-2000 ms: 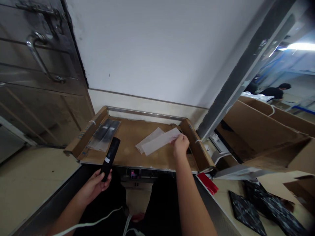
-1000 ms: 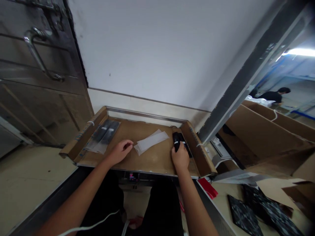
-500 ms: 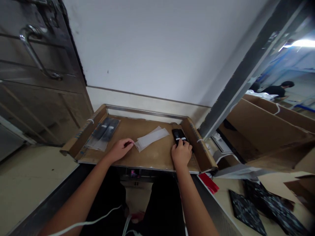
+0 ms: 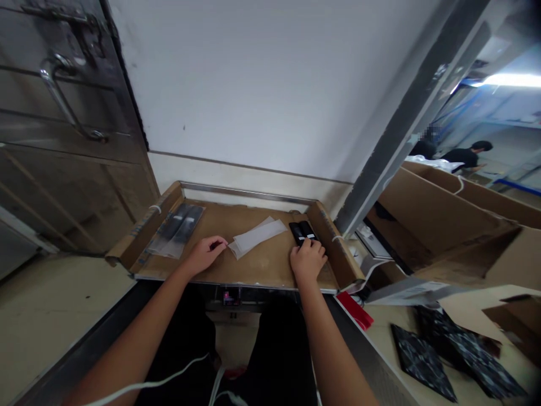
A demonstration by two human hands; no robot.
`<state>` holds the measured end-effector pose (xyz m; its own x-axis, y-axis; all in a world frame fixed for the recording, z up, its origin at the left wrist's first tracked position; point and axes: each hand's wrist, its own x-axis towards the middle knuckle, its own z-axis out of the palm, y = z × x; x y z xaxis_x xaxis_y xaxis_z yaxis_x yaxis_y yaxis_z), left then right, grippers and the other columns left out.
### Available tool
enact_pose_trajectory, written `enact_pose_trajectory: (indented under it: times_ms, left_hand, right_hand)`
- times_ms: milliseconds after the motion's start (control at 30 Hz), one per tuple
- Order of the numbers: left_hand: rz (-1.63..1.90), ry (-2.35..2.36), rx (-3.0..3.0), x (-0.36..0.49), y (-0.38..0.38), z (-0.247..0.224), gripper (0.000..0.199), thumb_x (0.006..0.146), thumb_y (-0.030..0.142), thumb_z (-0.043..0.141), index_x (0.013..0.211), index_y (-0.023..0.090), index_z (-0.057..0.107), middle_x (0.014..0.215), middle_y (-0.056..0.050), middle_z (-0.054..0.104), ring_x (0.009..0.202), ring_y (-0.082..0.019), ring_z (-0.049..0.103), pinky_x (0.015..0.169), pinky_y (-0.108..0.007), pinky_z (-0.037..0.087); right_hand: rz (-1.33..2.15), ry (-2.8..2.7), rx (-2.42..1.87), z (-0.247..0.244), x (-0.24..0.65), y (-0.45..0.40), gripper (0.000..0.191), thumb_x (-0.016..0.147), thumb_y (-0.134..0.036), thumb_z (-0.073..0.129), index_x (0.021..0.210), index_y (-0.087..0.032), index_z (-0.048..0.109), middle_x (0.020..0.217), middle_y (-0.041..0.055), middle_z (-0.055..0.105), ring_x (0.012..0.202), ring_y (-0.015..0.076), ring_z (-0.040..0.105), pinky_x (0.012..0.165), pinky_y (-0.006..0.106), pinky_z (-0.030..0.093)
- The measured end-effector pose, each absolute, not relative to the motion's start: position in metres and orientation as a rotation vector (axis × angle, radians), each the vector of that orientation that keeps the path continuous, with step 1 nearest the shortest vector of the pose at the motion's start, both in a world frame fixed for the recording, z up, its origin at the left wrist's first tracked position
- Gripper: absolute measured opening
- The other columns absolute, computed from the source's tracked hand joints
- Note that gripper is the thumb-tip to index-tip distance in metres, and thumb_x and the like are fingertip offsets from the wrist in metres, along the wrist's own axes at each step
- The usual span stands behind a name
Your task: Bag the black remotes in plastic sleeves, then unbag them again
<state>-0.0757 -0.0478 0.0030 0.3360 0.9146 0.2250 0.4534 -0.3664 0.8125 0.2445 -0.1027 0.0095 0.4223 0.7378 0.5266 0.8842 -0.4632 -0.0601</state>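
My left hand (image 4: 205,254) rests over the cardboard-lined tray (image 4: 215,213), thumb and index fingertips pinched at the lower left end of the translucent plastic sleeves (image 4: 260,235). Near the tray's right side, my right hand (image 4: 308,260) lies with curled fingers on the near end of two black items (image 4: 302,231) placed side by side, each with a small white label. My palm hides their lower part. At the tray's left lie dark items in clear sleeves (image 4: 180,225), also with white labels.
Cardboard walls (image 4: 146,228) edge the tray on both sides. A large cardboard box (image 4: 443,225) stands at the right, beyond a grey post (image 4: 401,124). Dark patterned bags (image 4: 422,361) and a red piece (image 4: 355,311) lie lower right. A person (image 4: 462,157) is behind.
The two black items under my right hand now show apart, where they overlapped before. My left hand keeps its pinch on the sleeves. The view has shifted slightly.
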Motion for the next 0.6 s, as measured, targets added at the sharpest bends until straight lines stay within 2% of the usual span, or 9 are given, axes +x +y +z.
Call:
enact_pose_trajectory:
  times_ms: [167,267,367,433,467,500,533,600]
  left_hand:
    - [0.969,1.176,1.925,-0.076,-0.046,-0.001,0.027,0.09,0.04,0.055,0.094,0.02,0.072,0.098,-0.005,0.074,0.091,-0.021,0.066,0.082,-0.031,0.047]
    - [0.973,1.188,1.921,-0.076,-0.047,-0.002,0.027,0.09,0.04,0.055,0.095,0.02,0.072,0.098,-0.005,0.074,0.091,-0.02,0.066,0.082,-0.031,0.047]
    - [0.962,1.209,1.937,-0.076,-0.047,-0.002,0.027,0.09,0.04,0.054,0.093,0.02,0.072,0.097,-0.004,0.075,0.09,-0.02,0.066,0.082,-0.031,0.047]
    - [0.95,1.216,1.948,-0.075,-0.047,-0.001,0.026,0.09,0.04,0.054,0.093,0.02,0.072,0.095,-0.004,0.075,0.089,-0.02,0.065,0.08,-0.03,0.047]
    - [0.941,1.219,1.951,-0.074,-0.047,-0.001,0.026,0.09,0.039,0.054,0.092,0.02,0.072,0.094,-0.004,0.075,0.087,-0.02,0.065,0.079,-0.03,0.047]
    - [0.934,1.223,1.952,-0.074,-0.047,-0.001,0.026,0.09,0.038,0.054,0.092,0.02,0.072,0.093,-0.004,0.075,0.086,-0.02,0.065,0.079,-0.03,0.047]
    - [0.93,1.226,1.948,-0.074,-0.046,-0.001,0.026,0.09,0.038,0.054,0.092,0.02,0.072,0.092,-0.004,0.074,0.085,-0.02,0.065,0.078,-0.03,0.047]
    - [0.937,1.215,1.932,-0.073,-0.045,0.0,0.025,0.09,0.036,0.054,0.092,0.019,0.072,0.093,-0.004,0.074,0.086,-0.02,0.065,0.078,-0.03,0.047]
  right_hand:
    - [-0.624,-1.375,-2.252,0.02,0.251,-0.095,0.028,0.086,-0.026,0.055,0.109,-0.01,0.062,0.111,0.0193,0.057,0.1,0.0323,0.051,0.079,0.04,0.038]
    - [-0.512,-1.435,-1.982,0.015,0.241,-0.119,0.023,0.091,-0.025,0.048,0.104,-0.012,0.063,0.1,0.0161,0.061,0.094,0.0273,0.055,0.08,0.038,0.041]
    - [-0.163,-1.644,-1.605,-0.029,0.204,-0.176,0.023,0.095,-0.025,0.042,0.093,-0.017,0.063,0.082,0.0079,0.063,0.076,0.0188,0.059,0.074,0.029,0.045]
    - [0.193,-1.925,-1.512,-0.075,0.171,-0.211,0.02,0.091,-0.025,0.046,0.091,-0.02,0.066,0.081,0.0058,0.065,0.074,0.0178,0.062,0.072,0.027,0.047]
    - [0.317,-1.975,-1.608,-0.097,0.157,-0.221,0.02,0.088,-0.025,0.048,0.094,-0.02,0.067,0.084,0.007,0.068,0.077,0.0192,0.065,0.074,0.028,0.049]
    - [0.417,-1.988,-1.752,-0.117,0.145,-0.223,0.026,0.088,-0.026,0.05,0.105,-0.019,0.068,0.097,0.0105,0.071,0.088,0.0221,0.068,0.08,0.031,0.05]
    - [0.483,-1.985,-1.898,-0.134,0.136,-0.218,0.036,0.089,-0.029,0.051,0.12,-0.018,0.065,0.116,0.0153,0.069,0.105,0.0262,0.066,0.088,0.034,0.051]
    - [0.631,-2.003,-2.117,-0.153,0.126,-0.191,0.048,0.092,-0.033,0.049,0.136,-0.017,0.057,0.135,0.0186,0.061,0.122,0.0305,0.06,0.1,0.041,0.047]
